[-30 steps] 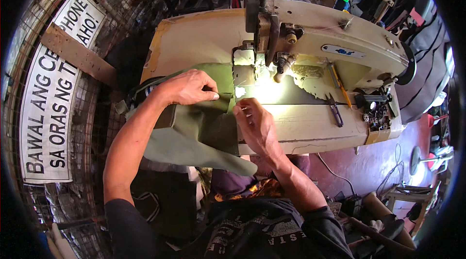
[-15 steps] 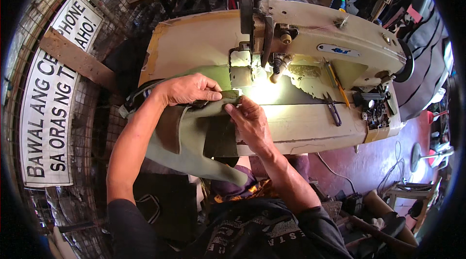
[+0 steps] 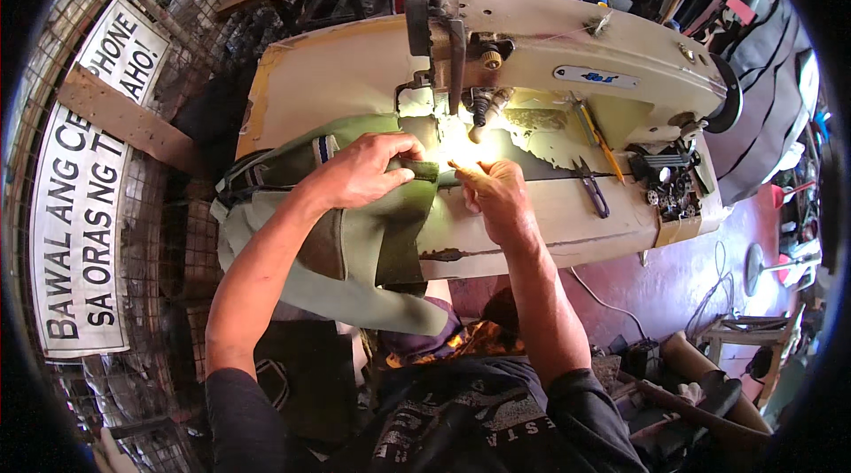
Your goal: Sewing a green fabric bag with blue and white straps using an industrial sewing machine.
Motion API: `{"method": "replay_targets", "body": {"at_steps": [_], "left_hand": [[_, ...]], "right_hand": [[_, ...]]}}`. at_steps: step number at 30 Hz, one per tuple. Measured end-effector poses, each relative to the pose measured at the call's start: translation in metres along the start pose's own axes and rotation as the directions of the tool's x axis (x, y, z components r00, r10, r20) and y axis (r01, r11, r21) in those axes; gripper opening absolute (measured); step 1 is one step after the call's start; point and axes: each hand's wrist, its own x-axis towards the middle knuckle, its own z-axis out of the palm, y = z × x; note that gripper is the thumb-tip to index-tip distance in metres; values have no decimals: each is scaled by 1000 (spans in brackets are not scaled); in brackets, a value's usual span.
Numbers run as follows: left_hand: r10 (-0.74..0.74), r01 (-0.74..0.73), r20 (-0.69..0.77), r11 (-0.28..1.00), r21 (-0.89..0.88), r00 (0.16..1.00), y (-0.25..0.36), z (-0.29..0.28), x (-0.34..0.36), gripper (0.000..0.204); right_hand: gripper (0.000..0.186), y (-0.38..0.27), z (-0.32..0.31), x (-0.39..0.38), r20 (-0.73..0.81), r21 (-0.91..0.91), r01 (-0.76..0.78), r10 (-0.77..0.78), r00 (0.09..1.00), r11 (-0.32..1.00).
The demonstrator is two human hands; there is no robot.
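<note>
One green fabric (image 3: 362,238), long axis slanting, tip pointing lower right.

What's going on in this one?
A person's left hand is on the green cloth, near its edge, at a sewing machine. The right hand is by the brightly lit needle area; glare hides whether its fingertips hold anything. The cloth hangs over the table's near edge. Snips and a yellow pencil lie to the right.
</note>
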Motion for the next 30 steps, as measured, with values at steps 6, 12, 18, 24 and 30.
{"method": "replay_targets", "body": {"at_steps": [6, 12, 18, 24, 30], "left_hand": [[6, -6, 14, 1000, 23, 1000, -6, 8, 12, 24], [-31, 32, -4, 997, 65, 1000, -5, 10, 15, 25], [-130, 129, 6, 987, 98, 992, 0, 11, 17, 28], [-54, 58, -36, 990, 127, 998, 0, 13, 16, 25], [-38, 48, -57, 984, 174, 998, -2, 15, 15, 24]], "right_hand": [[18, 0, -27, -6, -218, -526, 94, -242, 946, 845], [47, -16, -80, -39, -83, -996, -22, -745, 661, 91], [33, -17, -139, -53, -18, -994, -76, -571, 821, -78], [33, -26, -63, -71, 122, -933, 281, -536, 835, 225], [30, -24, 17, -66, 217, -952, 287, -429, 877, 105]]}}
